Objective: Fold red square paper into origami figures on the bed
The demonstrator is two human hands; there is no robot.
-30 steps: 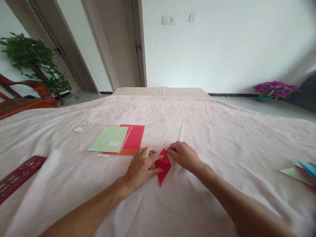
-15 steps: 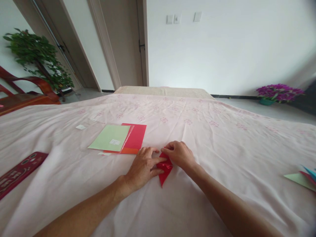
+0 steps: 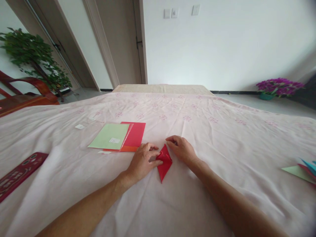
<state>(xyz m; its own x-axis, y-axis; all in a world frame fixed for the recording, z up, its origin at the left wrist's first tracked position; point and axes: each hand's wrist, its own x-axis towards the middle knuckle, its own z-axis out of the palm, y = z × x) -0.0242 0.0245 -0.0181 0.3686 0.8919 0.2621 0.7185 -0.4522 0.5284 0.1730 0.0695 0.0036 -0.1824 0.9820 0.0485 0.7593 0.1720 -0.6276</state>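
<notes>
A red folded paper (image 3: 165, 166), shaped like a narrow kite, lies on the pale pink cloth in front of me. Its pointed ends face away from me and toward me, and a raised fold crosses its upper half. My left hand (image 3: 143, 161) grips its left edge between thumb and forefinger. Just beyond the far tip, my right hand (image 3: 182, 148) has its thumb and fingertips drawn together. It appears slightly apart from the paper, and I see nothing between those fingers.
Left of my hands lie a light green paper pack (image 3: 108, 135) and red sheets (image 3: 137, 133). A dark red box (image 3: 22, 172) rests at far left, and folded coloured papers (image 3: 302, 171) at far right. The pink cloth (image 3: 209, 138) is wrinkled.
My right hand has drawn off the far tip of the red paper. Left fingers have slid back toward its left edge, so more of its surface shows. The view has tilted slightly.
</notes>
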